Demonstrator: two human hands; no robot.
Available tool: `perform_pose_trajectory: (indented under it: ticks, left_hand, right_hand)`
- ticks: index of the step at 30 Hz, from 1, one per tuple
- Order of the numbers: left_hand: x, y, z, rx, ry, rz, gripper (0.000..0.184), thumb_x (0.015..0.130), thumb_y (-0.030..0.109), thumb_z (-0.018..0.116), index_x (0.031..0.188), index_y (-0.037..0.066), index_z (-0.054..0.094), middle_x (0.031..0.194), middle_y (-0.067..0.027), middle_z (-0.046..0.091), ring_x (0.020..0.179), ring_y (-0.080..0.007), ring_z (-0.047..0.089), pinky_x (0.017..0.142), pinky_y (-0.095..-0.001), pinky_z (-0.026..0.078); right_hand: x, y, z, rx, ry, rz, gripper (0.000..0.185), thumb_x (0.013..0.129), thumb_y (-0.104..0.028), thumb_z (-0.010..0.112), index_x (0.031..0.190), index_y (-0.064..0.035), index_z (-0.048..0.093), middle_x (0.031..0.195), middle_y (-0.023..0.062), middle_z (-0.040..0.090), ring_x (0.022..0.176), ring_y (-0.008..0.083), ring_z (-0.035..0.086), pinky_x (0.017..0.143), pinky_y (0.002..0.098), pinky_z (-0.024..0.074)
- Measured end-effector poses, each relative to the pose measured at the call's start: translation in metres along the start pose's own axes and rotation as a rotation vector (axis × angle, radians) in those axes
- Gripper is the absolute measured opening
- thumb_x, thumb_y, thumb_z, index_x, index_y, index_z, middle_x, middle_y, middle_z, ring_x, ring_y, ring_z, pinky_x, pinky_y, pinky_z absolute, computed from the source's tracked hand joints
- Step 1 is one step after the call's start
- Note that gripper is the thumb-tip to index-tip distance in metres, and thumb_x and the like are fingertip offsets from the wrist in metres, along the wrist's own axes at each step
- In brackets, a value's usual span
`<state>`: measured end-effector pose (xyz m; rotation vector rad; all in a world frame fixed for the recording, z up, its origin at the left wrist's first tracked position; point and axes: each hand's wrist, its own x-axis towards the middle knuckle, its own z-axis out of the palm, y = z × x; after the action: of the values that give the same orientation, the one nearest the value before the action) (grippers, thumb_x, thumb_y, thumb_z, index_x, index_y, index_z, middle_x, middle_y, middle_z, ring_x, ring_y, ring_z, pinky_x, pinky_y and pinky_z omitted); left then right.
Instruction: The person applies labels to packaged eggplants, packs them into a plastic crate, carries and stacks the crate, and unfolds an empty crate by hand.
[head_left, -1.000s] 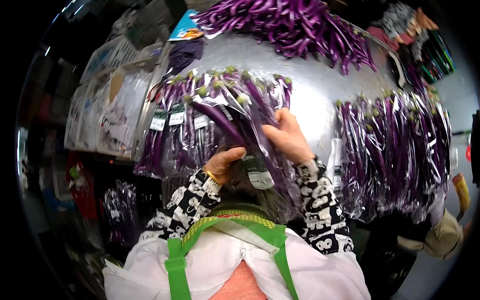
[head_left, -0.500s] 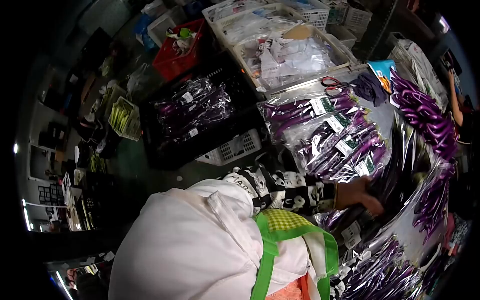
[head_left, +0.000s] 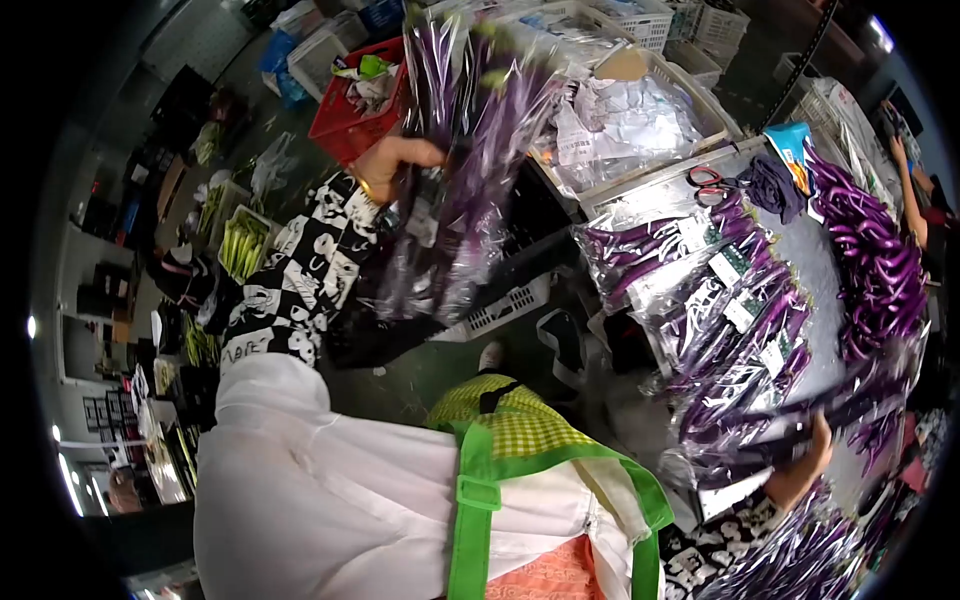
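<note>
On the metal desk [head_left: 818,270], to be seen in different stages. Along the far side, a big heap of loose eggplants [head_left: 880,255], seemingly without bags, so perhaps left undone. Nearer, a row of bagged eggplants [head_left: 690,320], with white-and-green labels [head_left: 742,311] on several bags, so probably finished in this respect. Lower in the view, one more bagged group [head_left: 790,555], labels too blurred to tell. Beside the desk, a black crate [head_left: 380,345], contents mostly hidden. Over this crate, held up and tilted, bags of eggplants [head_left: 455,190], clamped in the grip of the left hand [head_left: 395,165]. Near the dark bags at the desk edge, the right hand [head_left: 803,468], grip impossible to tell. Near the labelled row, small red-handled scissors [head_left: 711,193].
</note>
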<state>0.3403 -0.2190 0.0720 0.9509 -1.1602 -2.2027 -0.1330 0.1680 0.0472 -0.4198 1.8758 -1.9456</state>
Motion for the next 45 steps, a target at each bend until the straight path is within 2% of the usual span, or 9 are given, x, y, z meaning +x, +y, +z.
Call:
perform_pose_trajectory:
  ticks: [8, 9, 17, 23, 26, 30, 35, 40, 45]
  left_hand:
    - [0.011, -0.013, -0.193, 1.259, -0.67, 0.912, 0.046, 0.064, 0.004, 0.074, 0.107, 0.01, 0.058, 0.116, -0.0123, 0.056, 0.102, -0.0234, 0.057, 0.086, -0.0375, 0.048]
    - [0.009, -0.026, -0.229, 0.885, -0.473, 0.368, 0.054, 0.059, 0.013, 0.081, 0.108, 0.009, 0.06, 0.111, -0.0115, 0.059, 0.102, -0.0241, 0.058, 0.09, -0.037, 0.044]
    - [-0.001, -0.014, -0.229, -0.006, -0.26, -0.561, 0.044, 0.068, 0.002, 0.066, 0.111, 0.004, 0.055, 0.098, -0.0104, 0.062, 0.084, -0.027, 0.065, 0.073, -0.04, 0.056]
    - [0.095, -0.059, -0.326, 1.454, -1.354, 0.189, 0.033, 0.062, -0.001, 0.06, 0.093, 0.007, 0.065, 0.095, -0.0054, 0.065, 0.085, -0.0182, 0.062, 0.069, -0.0323, 0.05]
    - [0.109, -0.085, -0.442, 1.477, -1.094, 0.169, 0.03, 0.06, -0.005, 0.062, 0.086, 0.009, 0.068, 0.087, -0.0049, 0.066, 0.078, -0.0158, 0.062, 0.062, -0.0276, 0.047]
    - [0.122, -0.053, -0.454, 1.432, -1.02, -0.285, 0.03, 0.073, 0.012, 0.069, 0.101, 0.007, 0.065, 0.103, -0.008, 0.064, 0.084, -0.0171, 0.06, 0.073, -0.0296, 0.049]
    - [0.138, -0.118, -0.379, 2.145, 0.449, -0.54, 0.022, 0.08, 0.012, 0.056, 0.1, 0.005, 0.06, 0.103, -0.012, 0.06, 0.088, -0.0235, 0.061, 0.075, -0.0385, 0.051]
    - [0.089, -0.069, -0.12, 1.919, 0.284, 0.288, 0.033, 0.073, 0.01, 0.067, 0.103, -0.003, 0.059, 0.106, -0.0175, 0.061, 0.094, -0.0303, 0.061, 0.08, -0.0388, 0.051]
    - [0.112, -0.095, 0.096, 0.384, -0.401, -0.181, 0.045, 0.087, 0.015, 0.059, 0.122, -0.009, 0.045, 0.118, -0.0218, 0.055, 0.112, -0.0323, 0.054, 0.093, -0.0395, 0.047]
  right_hand:
    - [-0.137, 0.072, 0.335, 0.293, -0.616, 0.579, 0.015, 0.073, -0.006, 0.069, 0.083, -0.0017, 0.059, 0.074, 0.0059, 0.061, 0.058, 0.0139, 0.057, 0.052, 0.0276, 0.0461]
    - [-0.157, 0.096, 0.368, 0.378, -0.622, 0.656, 0.015, 0.073, -0.006, 0.069, 0.083, -0.0021, 0.059, 0.071, 0.0045, 0.06, 0.056, 0.0134, 0.055, 0.052, 0.0278, 0.0451]
    - [-0.277, 0.205, 0.477, 0.217, -0.322, 0.893, 0.031, 0.071, -0.008, 0.071, 0.093, 0.0003, 0.051, 0.086, 0.0102, 0.058, 0.071, 0.0184, 0.058, 0.058, 0.0321, 0.051]
    - [-0.279, 0.242, 0.459, -0.418, -0.799, 0.827, 0.046, 0.075, -0.035, 0.064, 0.1, 0.0028, 0.057, 0.094, 0.017, 0.059, 0.083, 0.0278, 0.059, 0.074, 0.0409, 0.0488]
    - [-0.253, 0.225, 0.427, -0.114, -1.118, 1.084, 0.042, 0.082, -0.028, 0.065, 0.108, 0.0043, 0.057, 0.088, 0.014, 0.061, 0.079, 0.0228, 0.061, 0.073, 0.0335, 0.0524]
    - [-0.169, 0.14, 0.344, -0.366, -0.936, 0.242, 0.034, 0.083, -0.024, 0.062, 0.105, 0.0017, 0.06, 0.094, 0.0125, 0.063, 0.087, 0.0225, 0.061, 0.078, 0.0361, 0.0507]
    - [-0.035, 0.119, 0.17, -0.982, 0.234, -0.523, 0.052, 0.076, -0.024, 0.071, 0.112, 0.0044, 0.048, 0.103, 0.0217, 0.055, 0.094, 0.0313, 0.056, 0.082, 0.0386, 0.0459]
    - [0.044, 0.127, 0.052, -1.007, 0.207, 0.44, 0.076, 0.071, -0.051, 0.07, 0.112, 0.0109, 0.05, 0.106, 0.0289, 0.058, 0.098, 0.0352, 0.06, 0.079, 0.0374, 0.048]
    - [0.032, 0.098, 0.077, -1.085, 0.161, 0.217, 0.048, 0.079, -0.045, 0.063, 0.088, 0.0016, 0.059, 0.082, 0.0186, 0.063, 0.074, 0.0315, 0.063, 0.069, 0.0402, 0.0489]
